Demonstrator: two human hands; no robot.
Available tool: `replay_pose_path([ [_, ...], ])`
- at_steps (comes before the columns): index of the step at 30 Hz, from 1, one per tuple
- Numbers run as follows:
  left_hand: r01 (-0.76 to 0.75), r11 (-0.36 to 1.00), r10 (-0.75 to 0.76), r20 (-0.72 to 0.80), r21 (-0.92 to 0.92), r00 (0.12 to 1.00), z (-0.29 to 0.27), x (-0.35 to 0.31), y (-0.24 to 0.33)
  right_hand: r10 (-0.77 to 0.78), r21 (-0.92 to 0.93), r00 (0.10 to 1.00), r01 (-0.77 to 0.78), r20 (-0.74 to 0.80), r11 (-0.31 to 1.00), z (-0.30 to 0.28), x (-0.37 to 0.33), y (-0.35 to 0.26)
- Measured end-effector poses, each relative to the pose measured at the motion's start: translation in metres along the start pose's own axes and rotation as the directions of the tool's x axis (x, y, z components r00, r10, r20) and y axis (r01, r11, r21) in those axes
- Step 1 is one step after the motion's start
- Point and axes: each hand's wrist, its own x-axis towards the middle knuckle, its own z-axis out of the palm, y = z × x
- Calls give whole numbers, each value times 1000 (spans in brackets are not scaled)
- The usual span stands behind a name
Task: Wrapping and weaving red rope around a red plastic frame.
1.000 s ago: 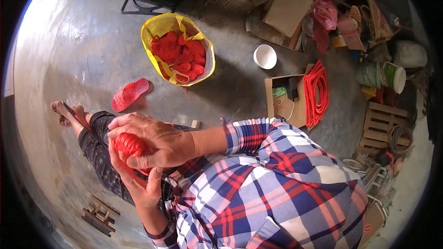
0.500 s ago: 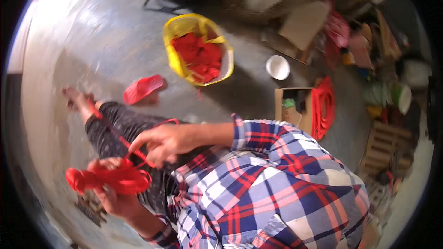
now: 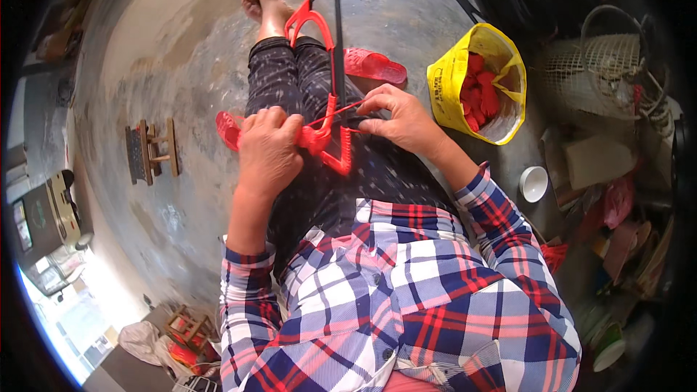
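A thin black frame stands over my lap and legs, partly wrapped in tight coils of red cord. My left hand is closed at the frame's lower part, its fingers round a bunched bundle of red cord; the hand hides part of that bundle. On the frame's other side my right hand pinches a taut strand of the same cord between thumb and fingers. More red cord loops round the frame's upper end near my ankles.
A yellow bag holding red pieces stands to the right. Red slippers lie beside my legs, one on the right and another on the left. A white bowl and a small wooden stool are on the floor.
My view has turned, so the yellow bag now appears farther right. The cord bundle has come up against the frame, and my right hand has moved to the frame's right side, drawing a strand.
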Motion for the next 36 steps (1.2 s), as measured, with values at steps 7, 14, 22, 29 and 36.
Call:
replay_pose_path([
  [7, 69, 986, -65, 30, -155, 997, 24, 3, 25, -191, -267, 978, 206, 83, 941, 25, 2, -1],
  [14, 20, 887, -143, -235, -461, 961, 38, 6, 21, -143, -110, 982, 130, -122, 985, 4, -4, 7],
  [22, 349, -249, -227, 404, -904, 886, 75, 13, 17, 121, 711, 942, 148, -314, 688, -60, -55, 5],
  [29, 375, -264, -220, 434, -889, 874, 85, 16, 23, -127, 886, 934, 358, -335, 295, -123, -101, -7],
  [36, 354, -332, -172, 425, -874, 889, 88, 14, 22, 119, 900, 977, 113, -178, 421, -84, -77, -3],
])
